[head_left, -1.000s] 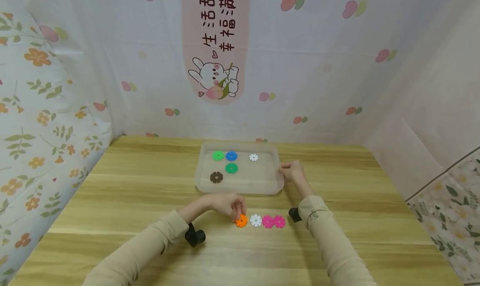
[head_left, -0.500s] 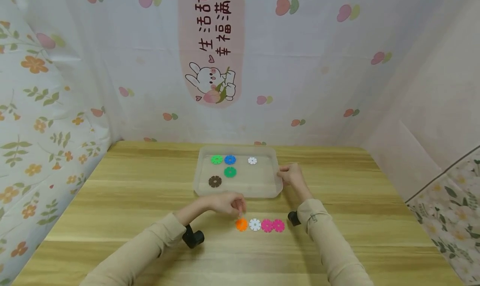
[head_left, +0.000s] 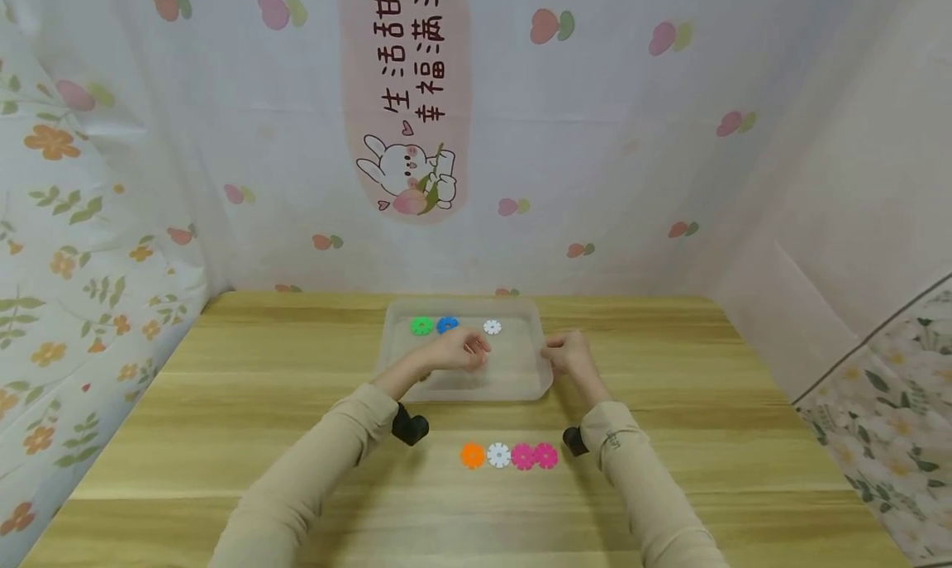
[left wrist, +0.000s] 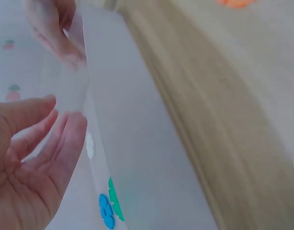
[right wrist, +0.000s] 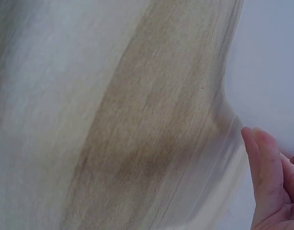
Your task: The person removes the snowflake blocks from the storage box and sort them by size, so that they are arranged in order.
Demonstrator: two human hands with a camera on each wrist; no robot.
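Observation:
My left hand point(head_left: 463, 350) is over the translucent plastic tray point(head_left: 507, 391), fingers loosely bent with nothing between them. In the left wrist view, thumb and fingers of that hand point(left wrist: 39, 153) stand apart. Inside the tray lie a light green notched disc point(head_left: 421, 326), a blue disc point(head_left: 446, 325) and a small white disc point(head_left: 492, 326). A darker green disc point(left wrist: 116, 199) shows in the left wrist view; a brown disc is mostly hidden behind the left hand. My right hand point(head_left: 571, 353) grips the tray's right rim, its fingertips at the edge in the right wrist view.
In a row on the wooden table point(head_left: 632, 518), nearer than the tray, lie an orange disc point(head_left: 472, 455), a white disc point(head_left: 499, 455) and two pink discs point(head_left: 523, 456). Patterned cloth point(head_left: 610, 138) hangs behind the table and at both sides.
My left hand has let go of the orange disc, leaving it in the row, and moved forward over the tray. The right hand has stayed at the tray's rim.

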